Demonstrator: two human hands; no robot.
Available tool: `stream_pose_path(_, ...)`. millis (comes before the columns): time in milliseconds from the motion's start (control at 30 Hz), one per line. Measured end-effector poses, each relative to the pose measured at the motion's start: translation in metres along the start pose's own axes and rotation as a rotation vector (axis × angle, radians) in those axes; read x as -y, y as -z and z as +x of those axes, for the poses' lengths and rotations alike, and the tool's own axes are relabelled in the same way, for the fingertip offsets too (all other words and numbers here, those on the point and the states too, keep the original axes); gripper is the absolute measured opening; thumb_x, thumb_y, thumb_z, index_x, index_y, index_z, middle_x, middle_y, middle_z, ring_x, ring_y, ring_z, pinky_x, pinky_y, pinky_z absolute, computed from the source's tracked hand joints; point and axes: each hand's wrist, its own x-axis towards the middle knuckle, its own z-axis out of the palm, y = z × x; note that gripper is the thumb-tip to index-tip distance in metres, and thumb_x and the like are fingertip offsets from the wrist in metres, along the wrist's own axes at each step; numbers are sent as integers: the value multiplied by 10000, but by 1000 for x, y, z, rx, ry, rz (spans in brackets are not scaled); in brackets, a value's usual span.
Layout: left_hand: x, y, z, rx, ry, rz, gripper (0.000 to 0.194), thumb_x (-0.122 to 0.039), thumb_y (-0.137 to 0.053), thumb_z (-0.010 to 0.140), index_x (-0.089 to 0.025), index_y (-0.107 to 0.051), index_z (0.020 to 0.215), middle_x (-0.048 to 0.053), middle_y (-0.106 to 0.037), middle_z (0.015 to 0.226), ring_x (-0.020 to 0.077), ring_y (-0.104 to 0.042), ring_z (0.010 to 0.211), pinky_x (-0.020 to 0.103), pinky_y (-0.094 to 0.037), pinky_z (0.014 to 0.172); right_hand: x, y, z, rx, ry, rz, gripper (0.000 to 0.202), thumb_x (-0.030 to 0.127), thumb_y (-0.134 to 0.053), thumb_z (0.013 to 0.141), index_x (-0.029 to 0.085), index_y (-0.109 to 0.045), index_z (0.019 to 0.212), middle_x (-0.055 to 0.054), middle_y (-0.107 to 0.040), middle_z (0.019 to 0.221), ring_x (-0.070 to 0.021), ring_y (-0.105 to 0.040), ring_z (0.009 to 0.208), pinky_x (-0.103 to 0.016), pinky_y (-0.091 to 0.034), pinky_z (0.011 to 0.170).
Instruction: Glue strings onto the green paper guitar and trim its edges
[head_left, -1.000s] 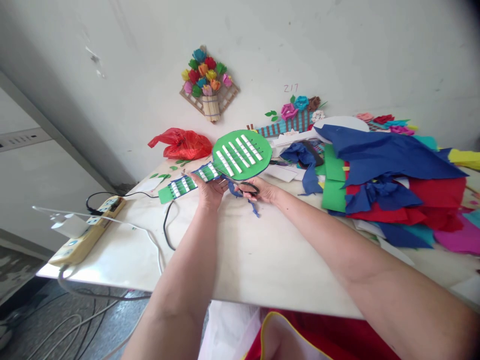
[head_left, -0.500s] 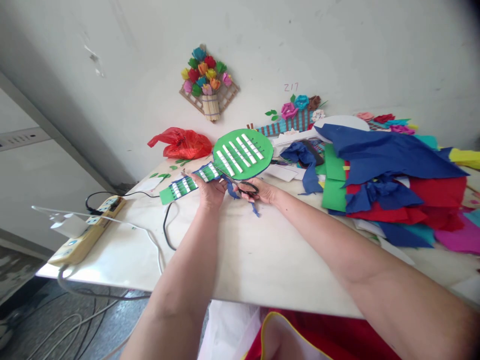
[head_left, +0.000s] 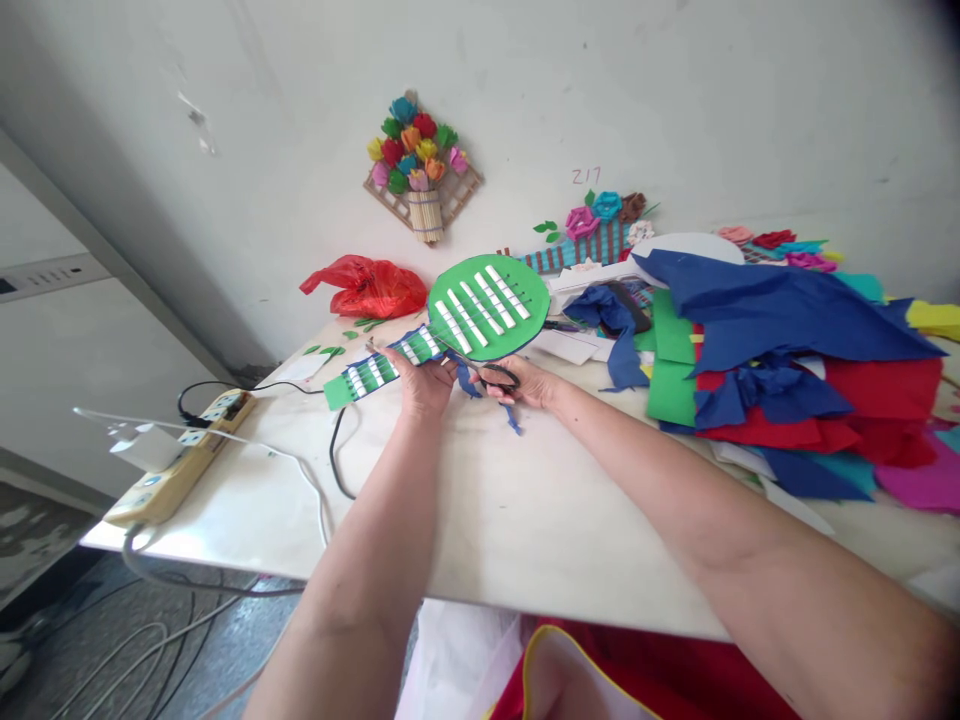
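A green paper banjo (head_left: 450,288) with white rolled strips, dark strings and a blue edge is held above the table, its round body up and to the right. My left hand (head_left: 426,386) grips it at the neck, thumb on top and the other fingers beneath. My right hand (head_left: 529,384) is closed round the black handles of a pair of scissors (head_left: 498,376). The blades point left to the joint of neck and body, close to my left fingers. A blue paper scrap (head_left: 469,380) hangs under the banjo, and a smaller scrap (head_left: 513,420) is below the scissors.
A power strip (head_left: 180,465) with cables lies at the table's left. Behind the banjo is a red plastic bag (head_left: 367,290). Blue, red and green paper sheets (head_left: 780,310) are heaped on the right. A paper flower basket (head_left: 424,215) hangs on the wall.
The whole view has shifted slightly. Both hands, the banjo and the scissors keep nearly the same position relative to each other.
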Motion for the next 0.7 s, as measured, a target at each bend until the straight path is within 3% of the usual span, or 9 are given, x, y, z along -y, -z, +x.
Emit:
stream_pose_path(467, 1, -2, 0, -44, -11, 5, 913, -831, -157, 671, -186, -552, 1182, 142, -653, 989, 281, -639, 909, 381, -523, 723, -2, 2, -1, 24, -21, 0, 425, 513, -615, 715, 114, -587, 859, 40, -508, 518, -36, -381, 378, -151, -266, 316)
stream_pose_path(700, 6, 4, 5, 44, 1, -36, 913, -818, -163, 688, -163, -548, 1195, 154, -656, 1000, 277, -645, 892, 367, -529, 689, 3, -2, -4, 27, -25, 1, 447, 529, -625, 687, 116, -577, 849, 35, -502, 514, -46, -371, 391, -165, -244, 321)
